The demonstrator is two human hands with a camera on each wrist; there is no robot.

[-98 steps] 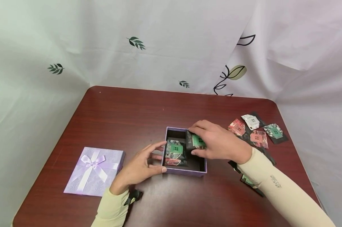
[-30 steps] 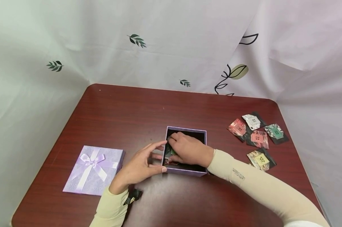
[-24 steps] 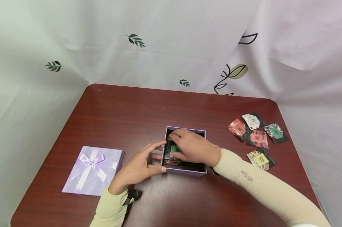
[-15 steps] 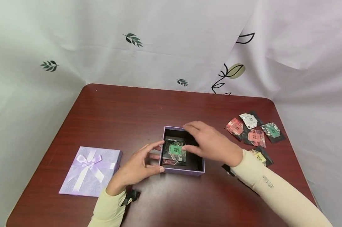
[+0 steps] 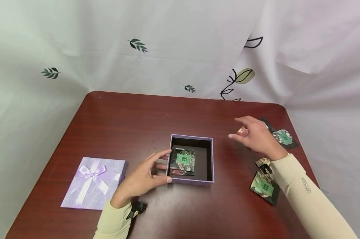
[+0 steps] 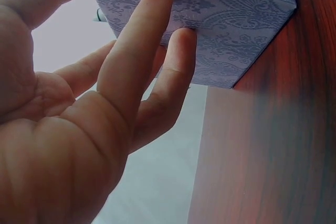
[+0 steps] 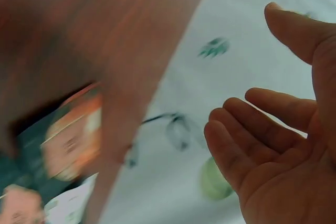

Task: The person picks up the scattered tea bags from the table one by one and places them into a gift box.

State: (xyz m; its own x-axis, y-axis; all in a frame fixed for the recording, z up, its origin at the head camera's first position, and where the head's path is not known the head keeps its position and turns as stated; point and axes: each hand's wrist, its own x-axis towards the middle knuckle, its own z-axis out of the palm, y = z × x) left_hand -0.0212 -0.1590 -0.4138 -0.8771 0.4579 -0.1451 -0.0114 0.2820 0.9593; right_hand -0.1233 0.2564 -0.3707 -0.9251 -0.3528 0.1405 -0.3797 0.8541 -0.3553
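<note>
An open purple box [image 5: 192, 181] stands mid-table in the head view. A sachet with a green label [image 5: 183, 159] lies in its left part, over another with a red edge [image 5: 180, 172]. My left hand [image 5: 145, 174] touches the box's left side with spread fingers; in the left wrist view, fingertips [image 6: 182, 43] meet the patterned wall [image 6: 220, 30]. My right hand [image 5: 259, 137] is above the sachets at the right, thumb and fingers apart, nothing between them. A red sachet [image 5: 243, 131] shows beyond its palm, partly hidden, and appears below the hand [image 7: 283, 166] in the right wrist view.
A lilac lid [image 5: 93, 182] with a ribbon bow lies at the left. At the right are a dark green sachet [image 5: 284, 136], a green-labelled sachet [image 5: 264, 187] and others partly hidden by the right arm. White cloth [image 5: 168, 66] hangs behind the table.
My right hand set a green-labelled sachet down in the left of the box, let go and moved right to the loose sachets. My left hand has stayed at the box.
</note>
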